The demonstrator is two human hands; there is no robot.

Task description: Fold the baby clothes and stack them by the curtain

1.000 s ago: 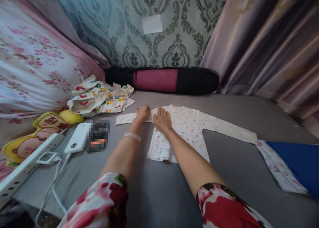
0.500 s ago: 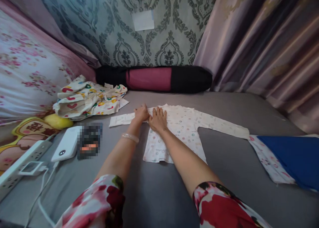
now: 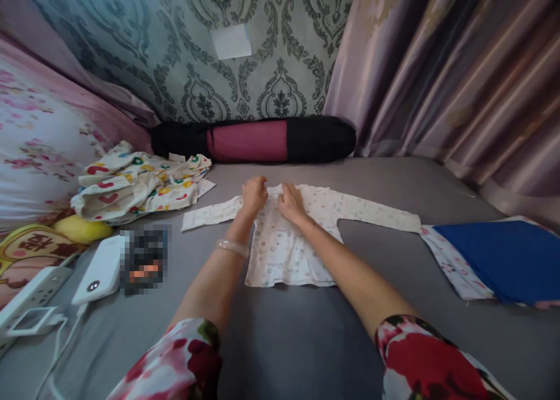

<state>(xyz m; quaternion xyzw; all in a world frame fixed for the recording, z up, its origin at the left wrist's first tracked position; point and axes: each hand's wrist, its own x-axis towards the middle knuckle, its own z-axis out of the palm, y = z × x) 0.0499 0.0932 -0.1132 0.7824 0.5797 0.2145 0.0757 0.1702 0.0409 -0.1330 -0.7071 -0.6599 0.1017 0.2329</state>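
A small white long-sleeved shirt point(image 3: 297, 254) with a fine print lies spread flat on the grey bed sheet point(image 3: 289, 341), its sleeves stretched out to both sides. My left hand point(image 3: 255, 196) is at the shirt's left shoulder, its fingers bent and closed at the top edge of the cloth. Close beside it, my right hand point(image 3: 292, 203) has its fingers curled down on the fabric near the neckline. The fingertips of both hands are partly hidden. A pale bangle point(image 3: 233, 248) circles my left wrist.
Folded clothes with a blue piece point(image 3: 503, 257) on top touch the right sleeve's end. A crumpled patterned garment point(image 3: 140, 184) lies at left. Nearer are a white power bank point(image 3: 98, 272), a power strip point(image 3: 39, 289) and cables. A black and maroon roll point(image 3: 249, 140) lies along the wall.
My hands have moved slightly apart. The right hand, flat on the shirt before, now has bent fingers and sits nearer the neckline. The camera view has shifted a little.
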